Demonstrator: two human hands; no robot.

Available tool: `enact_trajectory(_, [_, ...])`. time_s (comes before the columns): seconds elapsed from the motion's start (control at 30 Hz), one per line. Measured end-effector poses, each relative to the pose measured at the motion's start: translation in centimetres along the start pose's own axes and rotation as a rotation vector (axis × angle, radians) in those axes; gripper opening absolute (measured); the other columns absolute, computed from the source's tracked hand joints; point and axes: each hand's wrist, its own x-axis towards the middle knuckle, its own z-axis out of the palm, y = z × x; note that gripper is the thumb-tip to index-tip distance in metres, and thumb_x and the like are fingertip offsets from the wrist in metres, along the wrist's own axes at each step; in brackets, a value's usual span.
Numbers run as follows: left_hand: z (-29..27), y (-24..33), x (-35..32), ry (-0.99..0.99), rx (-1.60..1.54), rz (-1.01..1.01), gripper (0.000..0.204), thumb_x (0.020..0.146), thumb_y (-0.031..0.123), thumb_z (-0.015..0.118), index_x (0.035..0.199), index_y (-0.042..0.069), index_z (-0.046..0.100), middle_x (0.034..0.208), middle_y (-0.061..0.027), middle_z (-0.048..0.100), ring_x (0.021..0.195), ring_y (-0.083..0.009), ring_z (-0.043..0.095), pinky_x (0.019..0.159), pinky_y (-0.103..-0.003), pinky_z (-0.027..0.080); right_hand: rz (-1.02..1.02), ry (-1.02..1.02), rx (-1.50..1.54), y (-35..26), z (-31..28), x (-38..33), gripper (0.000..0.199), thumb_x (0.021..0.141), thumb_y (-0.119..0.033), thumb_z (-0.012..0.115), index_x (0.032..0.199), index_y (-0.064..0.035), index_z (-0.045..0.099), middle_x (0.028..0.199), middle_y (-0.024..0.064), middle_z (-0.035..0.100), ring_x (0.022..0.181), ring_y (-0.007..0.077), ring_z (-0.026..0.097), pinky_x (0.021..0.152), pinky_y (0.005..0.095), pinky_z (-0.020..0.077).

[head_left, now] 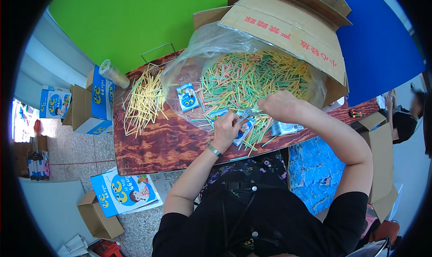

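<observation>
A big heap of thin green, yellow and pink sticks (252,79) lies on a clear plastic sheet (211,43) spilling from a tipped cardboard box (288,23). My left hand (226,130) grips a small blue and white packet (245,127) at the heap's near edge. My right hand (279,105) rests on the sticks just right of it, fingers curled around a few sticks. A second small packet (187,96) lies on the plastic to the left. A separate pile of yellow sticks (145,99) sits at the table's left end.
The dark wood-grain table (171,144) carries everything. A clear cylinder tube (113,73) lies at its far left corner. Blue and white cartons (95,104) stand on the floor left; an open carton (121,194) lies below. More packets (288,128) lie right. Another person (405,117) sits far right.
</observation>
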Motion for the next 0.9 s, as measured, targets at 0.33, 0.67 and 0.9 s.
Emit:
enact_trajectory(0.33, [0.3, 0.9, 0.7, 0.037, 0.196, 0.337, 0.020, 0.074, 0.009, 0.077, 0.087, 0.003, 0.063, 0.073, -0.0087, 0.061, 0.066, -0.0261, 0.061, 0.058, -0.036, 0.048, 0.066, -0.145, -0.138, -2.1, -0.9, 2.2, 0.015, 0.083, -0.009, 0.057, 0.090, -0.0006, 0.067, 0.082, 0.0148, 0.068, 0.082, 0.0282, 0.070, 0.067, 0.0416, 0.0561])
enact_trajectory(0.67, [-0.3, 0.3, 0.8, 0.053, -0.066, 0.153, 0.017, 0.075, 0.011, 0.077, 0.082, 0.002, 0.064, 0.075, -0.0097, 0.065, 0.065, -0.0241, 0.065, 0.055, -0.033, 0.049, 0.380, 0.148, 0.001, 7.7, -1.8, -1.9, 0.022, 0.083, -0.003, 0.053, 0.104, 0.0009, 0.059, 0.094, 0.0225, 0.065, 0.089, 0.0376, 0.066, 0.077, 0.0451, 0.0539])
enact_trajectory(0.9, [-0.1, -0.8, -1.0, -0.031, -0.291, -0.070, 0.014, 0.084, 0.005, 0.072, 0.090, 0.002, 0.059, 0.074, -0.0005, 0.060, 0.065, -0.0044, 0.054, 0.058, -0.022, 0.045, 0.701, 0.073, 0.002, 10.5, 12.7, -0.4, 0.030, 0.091, -0.009, 0.044, 0.119, 0.0023, 0.051, 0.099, 0.0219, 0.068, 0.092, 0.0349, 0.068, 0.076, 0.0462, 0.0553])
